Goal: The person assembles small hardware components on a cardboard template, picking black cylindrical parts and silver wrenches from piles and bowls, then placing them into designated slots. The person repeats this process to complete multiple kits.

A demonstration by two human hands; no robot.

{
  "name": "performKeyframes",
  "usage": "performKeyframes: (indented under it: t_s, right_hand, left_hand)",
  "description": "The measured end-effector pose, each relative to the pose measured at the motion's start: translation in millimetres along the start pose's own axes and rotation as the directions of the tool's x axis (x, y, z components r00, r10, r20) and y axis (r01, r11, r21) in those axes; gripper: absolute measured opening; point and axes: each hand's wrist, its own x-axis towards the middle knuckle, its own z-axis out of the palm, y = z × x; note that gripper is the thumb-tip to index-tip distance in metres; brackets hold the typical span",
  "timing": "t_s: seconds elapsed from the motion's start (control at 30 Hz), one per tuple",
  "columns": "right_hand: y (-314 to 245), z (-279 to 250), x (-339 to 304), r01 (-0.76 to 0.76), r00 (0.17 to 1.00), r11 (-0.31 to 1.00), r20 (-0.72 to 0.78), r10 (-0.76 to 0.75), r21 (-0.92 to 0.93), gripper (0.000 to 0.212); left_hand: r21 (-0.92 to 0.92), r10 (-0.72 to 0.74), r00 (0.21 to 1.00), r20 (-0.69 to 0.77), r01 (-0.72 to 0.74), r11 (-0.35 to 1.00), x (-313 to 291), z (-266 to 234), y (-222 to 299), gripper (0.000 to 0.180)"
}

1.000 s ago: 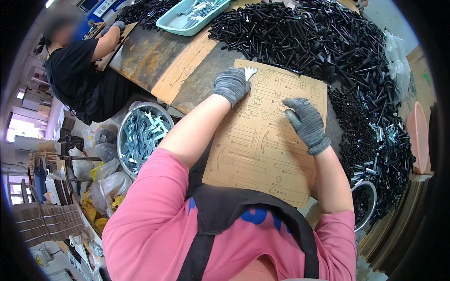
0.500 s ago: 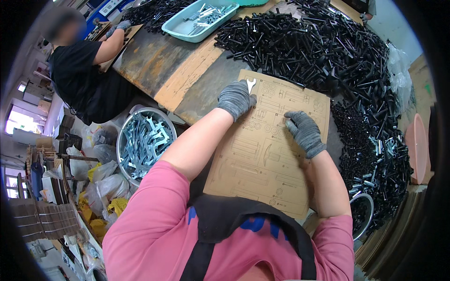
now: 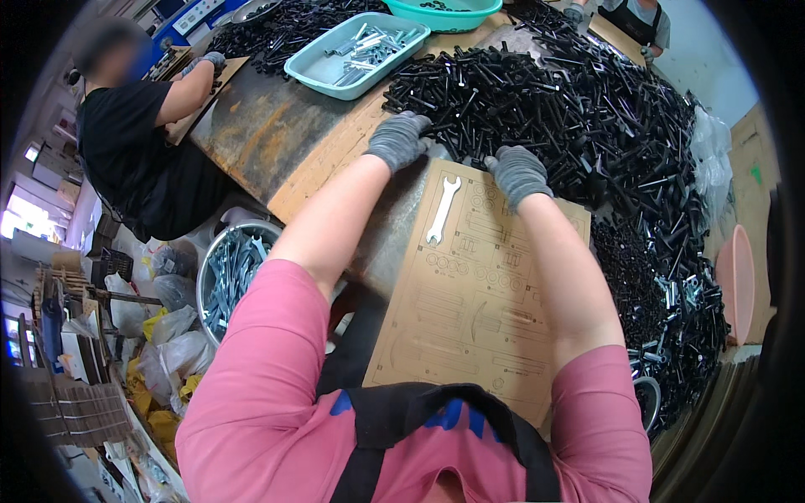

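My left hand (image 3: 399,141), in a grey knit glove, reaches to the near left edge of a heap of black bolts (image 3: 503,92). Its fingers are apart and bent toward the bolts; no held part shows. My right hand (image 3: 519,175), gloved the same way, is at the heap's near edge, over the top edge of a printed cardboard sheet (image 3: 453,293). Its fingers are loosely spread, tips against the bolts. A silver double open-end wrench (image 3: 444,210) lies flat on the sheet's upper left part, between my forearms. Line drawings of parts cover the sheet.
A light blue tray (image 3: 331,85) holds silver tubes; a green basin (image 3: 444,18) stands behind it. Left of my arm, a metal bowl (image 3: 239,277) is full of wrenches. Two co-workers, one at the left (image 3: 126,126), one far right (image 3: 641,21), handle boards. A pink basin (image 3: 736,285) stands right.
My left hand has let go of the wrench, which now lies on the sheet, and moved up-left to the bolts. My right hand has moved forward from the sheet to the heap's edge.
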Motion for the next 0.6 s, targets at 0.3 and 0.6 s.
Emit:
performKeyframes:
  t_s: [0.3,0.6]
  right_hand:
    - [-32.1,7.0,10.3,-0.256,0.967,0.954,0.045,0.252,0.157,0.045]
    - [-35.1,4.9,15.3,-0.239,0.968,0.964,0.108,0.226,0.119,0.05]
  left_hand:
    - [0.208,0.044,0.991,0.126,-0.07,0.976,25.3,13.0,8.9,0.041]
    - [0.393,0.234,0.968,0.09,-0.25,0.885,11.8,21.9,3.2,0.027]
